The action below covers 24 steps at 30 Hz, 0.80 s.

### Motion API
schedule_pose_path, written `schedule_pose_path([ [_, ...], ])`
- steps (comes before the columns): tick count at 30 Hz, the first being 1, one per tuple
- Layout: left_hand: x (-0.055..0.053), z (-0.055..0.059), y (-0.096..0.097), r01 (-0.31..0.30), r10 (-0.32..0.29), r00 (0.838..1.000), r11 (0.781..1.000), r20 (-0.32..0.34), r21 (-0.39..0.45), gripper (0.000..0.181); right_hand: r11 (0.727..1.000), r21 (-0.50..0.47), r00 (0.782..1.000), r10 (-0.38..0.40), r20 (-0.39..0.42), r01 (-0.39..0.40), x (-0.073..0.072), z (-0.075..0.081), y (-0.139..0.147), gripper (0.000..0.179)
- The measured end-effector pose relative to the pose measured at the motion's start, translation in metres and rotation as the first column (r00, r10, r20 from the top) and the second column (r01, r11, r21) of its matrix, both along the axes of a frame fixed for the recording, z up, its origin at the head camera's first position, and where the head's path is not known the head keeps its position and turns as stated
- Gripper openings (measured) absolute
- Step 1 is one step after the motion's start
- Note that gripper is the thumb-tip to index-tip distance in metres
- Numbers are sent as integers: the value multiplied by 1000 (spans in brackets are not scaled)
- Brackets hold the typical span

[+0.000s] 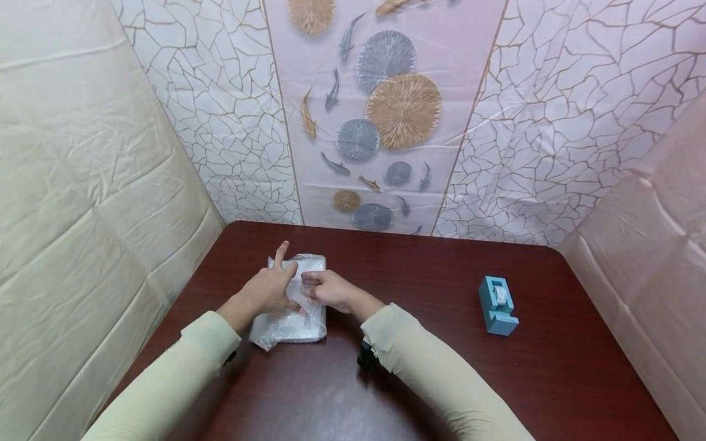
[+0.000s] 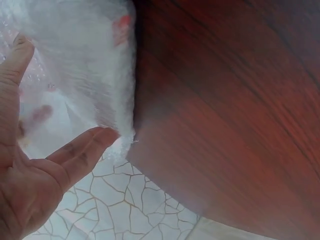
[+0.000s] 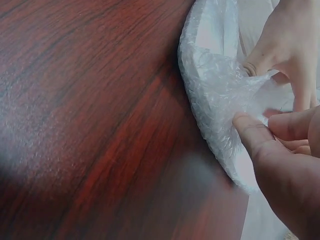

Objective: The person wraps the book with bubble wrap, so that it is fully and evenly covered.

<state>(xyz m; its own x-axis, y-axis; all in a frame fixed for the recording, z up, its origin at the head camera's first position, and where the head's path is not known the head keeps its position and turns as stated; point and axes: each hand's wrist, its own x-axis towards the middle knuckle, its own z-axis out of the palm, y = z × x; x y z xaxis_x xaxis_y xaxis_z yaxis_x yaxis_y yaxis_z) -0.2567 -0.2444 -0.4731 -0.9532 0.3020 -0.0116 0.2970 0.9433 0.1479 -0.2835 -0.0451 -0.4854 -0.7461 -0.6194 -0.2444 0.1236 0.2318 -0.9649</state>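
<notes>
A flat, whitish package in clear bubble wrap (image 1: 300,331) lies on the table, left of centre in the head view. My left hand (image 1: 267,289) rests over its left part with thumb and fingers spread. In the left wrist view, straight fingers of that hand touch the wrap (image 2: 95,45), and a small red mark shows through near one edge. My right hand (image 1: 333,290) is at the package's right side, pinching a fold of bubble wrap between thumb and finger. The right wrist view shows the film (image 3: 215,90) bunched and pulled up between both hands.
A blue tape dispenser (image 1: 500,324) with a roll of clear tape stands on the right part of the dark red-brown table (image 1: 408,294). Patterned cloth (image 1: 237,122) hangs behind the table's far edge, and pale cloth walls (image 1: 83,214) flank both sides.
</notes>
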Motion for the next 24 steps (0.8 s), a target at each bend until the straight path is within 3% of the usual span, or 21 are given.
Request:
schedule_pose_path([
  [5,1,1,-1,-31,31,1000,999,0,-38,110,1000,1,1000,4,16,-4,1,2,1,55],
  [15,6,1,-1,-93,94,995,995,17,-42,103,1000,-12,1000,7,20,-6,3,2,2,56],
  [19,8,-1,-2,-90,89,996,996,-23,-29,96,1000,-14,1000,14,8,-14,4,3,2,57],
  [24,9,-1,-3,-76,73,997,994,-38,-77,96,999,-1,999,32,-9,-32,4,2,4,71],
])
